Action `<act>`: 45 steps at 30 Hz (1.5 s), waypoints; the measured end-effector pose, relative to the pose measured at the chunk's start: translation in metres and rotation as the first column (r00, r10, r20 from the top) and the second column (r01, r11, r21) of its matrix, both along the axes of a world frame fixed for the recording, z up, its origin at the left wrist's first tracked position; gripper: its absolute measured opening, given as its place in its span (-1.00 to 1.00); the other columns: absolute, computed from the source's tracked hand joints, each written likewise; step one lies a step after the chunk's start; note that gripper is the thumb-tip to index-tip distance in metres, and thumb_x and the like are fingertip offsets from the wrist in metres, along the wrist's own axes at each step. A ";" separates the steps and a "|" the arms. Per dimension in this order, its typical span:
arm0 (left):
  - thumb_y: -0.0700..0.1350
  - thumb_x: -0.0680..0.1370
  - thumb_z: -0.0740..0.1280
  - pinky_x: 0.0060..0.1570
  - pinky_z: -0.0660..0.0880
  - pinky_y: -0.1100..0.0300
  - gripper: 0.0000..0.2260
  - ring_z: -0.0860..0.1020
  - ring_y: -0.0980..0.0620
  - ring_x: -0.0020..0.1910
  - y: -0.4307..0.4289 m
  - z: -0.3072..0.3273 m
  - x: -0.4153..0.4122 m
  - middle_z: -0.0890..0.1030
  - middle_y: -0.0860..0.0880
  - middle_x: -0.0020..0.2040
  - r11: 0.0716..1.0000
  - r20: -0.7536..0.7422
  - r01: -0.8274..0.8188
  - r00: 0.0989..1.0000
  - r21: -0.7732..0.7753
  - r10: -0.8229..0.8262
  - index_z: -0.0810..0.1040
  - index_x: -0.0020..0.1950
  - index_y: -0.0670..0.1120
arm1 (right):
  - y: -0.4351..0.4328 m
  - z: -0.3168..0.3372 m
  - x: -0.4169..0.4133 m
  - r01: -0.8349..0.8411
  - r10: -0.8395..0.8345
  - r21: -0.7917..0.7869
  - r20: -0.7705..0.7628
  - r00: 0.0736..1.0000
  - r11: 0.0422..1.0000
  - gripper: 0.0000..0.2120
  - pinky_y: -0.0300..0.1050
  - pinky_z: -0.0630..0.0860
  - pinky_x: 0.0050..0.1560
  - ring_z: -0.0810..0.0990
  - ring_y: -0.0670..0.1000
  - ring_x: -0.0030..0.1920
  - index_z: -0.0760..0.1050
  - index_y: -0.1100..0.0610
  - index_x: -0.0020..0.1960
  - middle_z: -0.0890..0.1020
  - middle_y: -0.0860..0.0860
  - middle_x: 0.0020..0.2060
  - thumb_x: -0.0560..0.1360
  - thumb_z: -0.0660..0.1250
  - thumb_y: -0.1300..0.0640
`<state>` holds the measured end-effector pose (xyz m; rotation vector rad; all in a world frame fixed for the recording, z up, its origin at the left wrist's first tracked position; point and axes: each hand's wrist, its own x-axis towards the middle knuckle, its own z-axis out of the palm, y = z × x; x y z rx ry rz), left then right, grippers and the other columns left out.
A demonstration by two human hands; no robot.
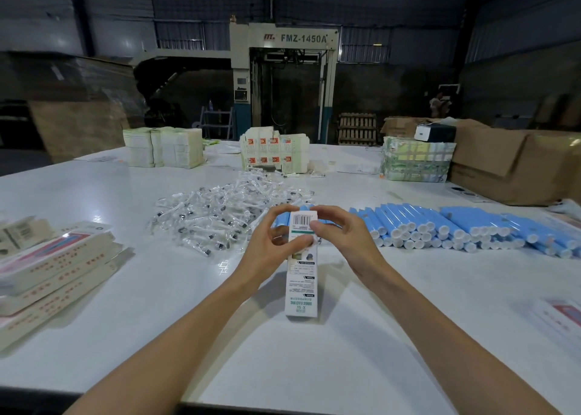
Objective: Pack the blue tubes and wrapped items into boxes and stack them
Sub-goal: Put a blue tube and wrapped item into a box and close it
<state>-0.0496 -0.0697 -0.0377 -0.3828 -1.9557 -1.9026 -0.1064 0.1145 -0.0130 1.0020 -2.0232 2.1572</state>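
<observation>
Both hands [301,235] grip box [301,276] (upright).

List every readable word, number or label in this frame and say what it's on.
"FMZ-1450A": on the grey machine at the back.
"SONIC ELECTRIC", upside down: on the white box, near its lower end.
"X S1", probably: just below that, on the same box.
Unreadable: the box's barcode digits and fine print, the red logo left of the machine's text, and the print on the flat cartons at left.
</observation>
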 end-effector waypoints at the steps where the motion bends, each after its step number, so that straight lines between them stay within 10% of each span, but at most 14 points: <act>1: -0.13 0.55 0.60 -0.08 0.67 0.13 -0.54 0.76 -0.07 0.02 0.001 0.000 0.000 0.78 -0.11 0.09 1.000 0.001 0.010 1.000 0.030 -0.010 0.53 0.37 0.12 | -0.002 -0.002 0.000 0.016 -0.016 -0.009 0.003 1.000 1.000 -0.76 -0.20 0.62 0.07 0.71 0.00 0.17 0.66 0.11 0.24 0.74 0.01 0.12 0.58 0.48 0.19; 9: 0.01 0.66 0.47 -0.19 0.68 0.09 -0.83 0.78 -0.18 -0.01 -0.001 0.004 0.004 0.78 -0.18 0.01 0.991 0.106 -0.023 0.994 0.131 0.009 0.64 0.25 0.14 | -0.002 -0.006 0.000 0.060 -0.060 -0.026 0.015 0.998 0.998 -0.86 -0.19 0.61 0.07 0.72 0.03 0.12 0.73 0.00 0.11 0.76 0.00 0.06 0.57 0.50 0.11; 28: 0.08 0.60 0.51 -0.23 0.67 0.13 -0.81 0.78 -0.15 -0.08 -0.002 0.002 0.005 0.78 -0.19 -0.05 0.993 0.087 -0.025 0.996 0.115 0.015 0.64 0.18 0.10 | -0.005 -0.011 0.004 0.097 -0.100 -0.055 -0.069 0.993 0.994 -0.94 -0.21 0.62 0.03 0.75 0.04 0.01 0.76 0.04 0.00 0.78 0.03 -0.05 0.56 0.51 0.13; 45: 0.05 0.65 0.33 0.04 0.58 0.18 -0.80 0.68 0.04 -0.04 -0.003 0.002 -0.004 0.75 -0.04 0.00 0.943 0.029 0.097 0.993 0.317 -0.112 0.46 0.26 0.10 | -0.014 -0.011 0.024 -0.229 0.160 0.149 0.371 0.915 0.962 -0.45 0.14 0.57 0.33 0.66 0.15 0.26 0.52 -0.03 0.47 0.70 0.09 0.24 0.67 0.11 -0.33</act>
